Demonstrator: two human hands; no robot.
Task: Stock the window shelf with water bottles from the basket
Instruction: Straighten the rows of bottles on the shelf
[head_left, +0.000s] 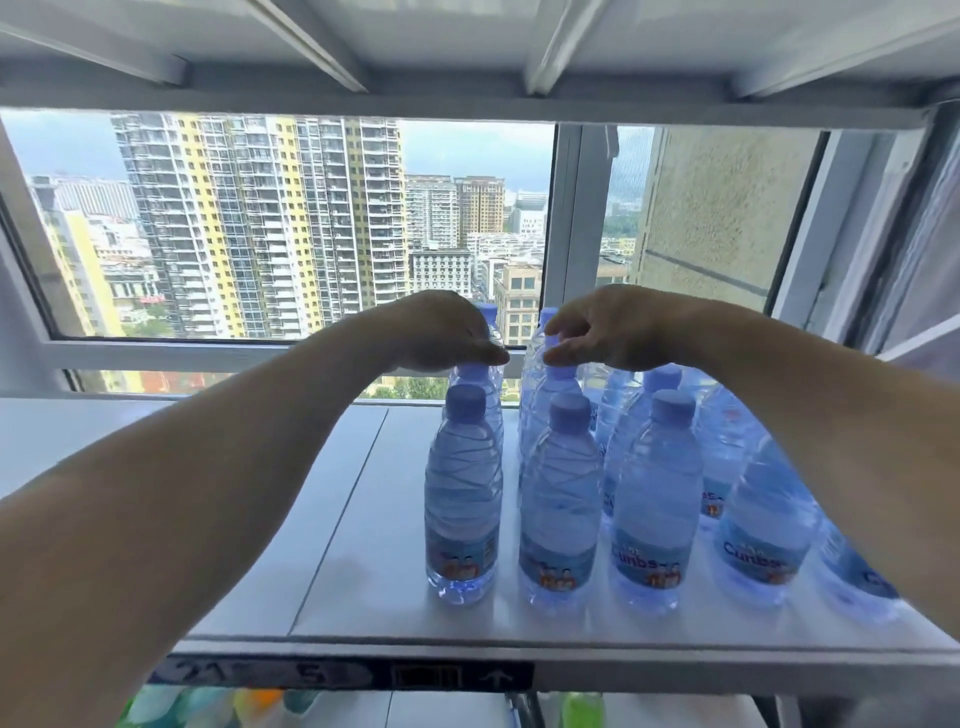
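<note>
Bottles (464, 499) stand capped under each hand's grip.

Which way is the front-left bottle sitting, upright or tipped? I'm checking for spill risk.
Upright: the front-left bottle stands on its base on the shelf, cap on top.

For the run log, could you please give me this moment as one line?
left hand: on bottle cap | right hand: on neighbouring cap | bottles upright on shelf, right side

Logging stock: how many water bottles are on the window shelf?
About 12 water bottles: five in front, four behind them, three at the back. More may be hidden.
</note>
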